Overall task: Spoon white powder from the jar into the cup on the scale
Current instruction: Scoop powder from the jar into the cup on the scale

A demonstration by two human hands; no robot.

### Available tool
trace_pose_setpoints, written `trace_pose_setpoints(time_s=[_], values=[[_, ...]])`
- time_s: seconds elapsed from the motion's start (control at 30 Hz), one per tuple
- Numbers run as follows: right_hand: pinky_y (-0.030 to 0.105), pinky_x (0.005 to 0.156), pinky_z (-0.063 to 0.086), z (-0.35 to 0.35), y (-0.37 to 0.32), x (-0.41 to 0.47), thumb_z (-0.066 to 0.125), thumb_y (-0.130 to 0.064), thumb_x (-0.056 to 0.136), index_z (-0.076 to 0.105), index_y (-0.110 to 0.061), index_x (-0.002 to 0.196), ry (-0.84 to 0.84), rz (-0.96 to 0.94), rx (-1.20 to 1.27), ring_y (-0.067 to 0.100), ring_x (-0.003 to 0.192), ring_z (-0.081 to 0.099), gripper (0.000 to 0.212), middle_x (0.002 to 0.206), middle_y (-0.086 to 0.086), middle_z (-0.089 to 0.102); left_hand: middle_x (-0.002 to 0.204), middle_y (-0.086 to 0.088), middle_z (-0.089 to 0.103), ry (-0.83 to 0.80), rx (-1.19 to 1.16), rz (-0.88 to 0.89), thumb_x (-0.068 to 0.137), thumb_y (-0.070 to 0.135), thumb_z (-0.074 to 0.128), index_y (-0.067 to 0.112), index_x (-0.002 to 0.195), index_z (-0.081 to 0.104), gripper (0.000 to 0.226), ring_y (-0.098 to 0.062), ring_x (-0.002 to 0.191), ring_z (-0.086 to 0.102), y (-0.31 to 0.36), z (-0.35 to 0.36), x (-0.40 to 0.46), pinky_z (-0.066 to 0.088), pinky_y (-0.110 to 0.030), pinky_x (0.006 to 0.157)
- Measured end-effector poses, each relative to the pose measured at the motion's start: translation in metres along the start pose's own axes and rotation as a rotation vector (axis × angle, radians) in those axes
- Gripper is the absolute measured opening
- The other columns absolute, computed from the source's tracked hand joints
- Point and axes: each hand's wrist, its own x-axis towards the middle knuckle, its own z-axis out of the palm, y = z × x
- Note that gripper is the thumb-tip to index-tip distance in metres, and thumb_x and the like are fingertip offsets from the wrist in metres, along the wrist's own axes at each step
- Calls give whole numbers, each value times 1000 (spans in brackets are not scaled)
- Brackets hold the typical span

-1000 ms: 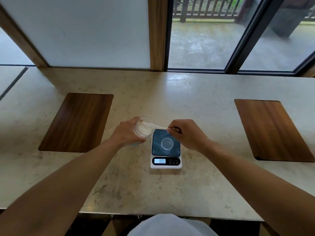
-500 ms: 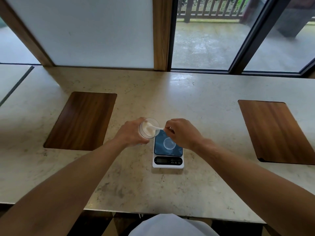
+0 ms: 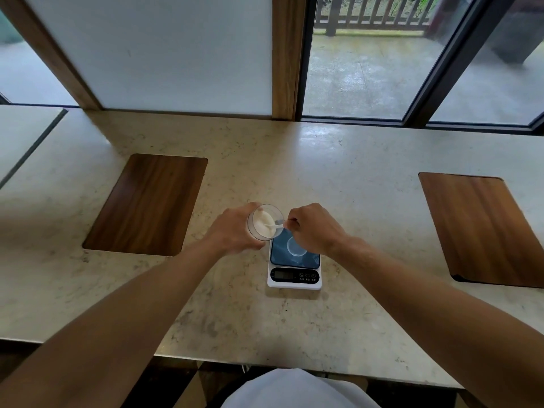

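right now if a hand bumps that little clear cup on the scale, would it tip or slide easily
Probably. The cup looks thin, clear and empty, so likely very light. It stands loose on the scale's smooth glossy platform, so it may slide. The right hand hovers close above it, so a nudge seems possible.

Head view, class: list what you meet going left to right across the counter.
Left wooden inlay → left hand → jar → right hand → right wooden inlay.
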Motion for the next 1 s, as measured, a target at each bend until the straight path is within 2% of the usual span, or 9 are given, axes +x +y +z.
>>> trace_pose_setpoints(time_s=[0.07,0.13,0.2,0.43,0.63,0.7,0.87,1.0], values=[[38,59,55,3,0,1,53,-16,95,76,-5,88,2,36,47,23,62,63,27,78,11,74,124,0,66,0,-5,8,64,44,90,28,141,47,89,-21,105,64,0,0,-1,56,-37,90],[29,51,46,6,1,1,54,-17,95,75,-4,82,9,66,91,20,56,59,28,73,10,72,122,1,67,1,-20,9,64,44,90,28,139,49,87,-21,103,64,0,0,-3,56,-36,89],[26,48,41,8,1,1,54,-17,95,74,-4,79,7,89,135,17,52,55,29,70,8,70,121,2,67,0,-26,6,64,43,90,28,139,49,87,-21,103,64,0,0,-3,57,-37,89],[36,52,45,8,1,1,54,-19,92,71,0,73,-11,128,185,18,51,50,32,66,12,68,119,0,68,1,-28,-3,63,43,90,26,138,51,86,-20,100,65,-2,0,-2,57,-37,88],[39,55,50,6,1,1,52,-17,90,71,-1,73,-11,174,234,18,55,52,31,70,13,70,116,1,69,15,-36,0,60,43,91,27,135,52,86,-18,94,62,-5,0,1,52,-28,80],[39,54,49,5,2,2,52,-17,91,71,1,75,-9,185,252,19,55,52,30,72,16,70,115,2,68,16,-39,-8,60,44,90,28,135,52,86,-19,94,62,-5,0,2,53,-28,79],[31,48,37,-1,6,2,53,-17,91,70,0,73,18,184,284,17,52,47,29,69,16,68,116,4,67,17,-76,-44,59,46,91,28,134,52,86,-19,96,63,-5,1,4,56,-32,82],[19,45,35,-5,10,1,54,-18,93,73,-6,74,33,176,286,9,49,48,29,63,1,65,120,3,68,20,-114,-68,61,44,90,27,135,53,85,-20,101,64,-4,1,5,57,-38,89]])
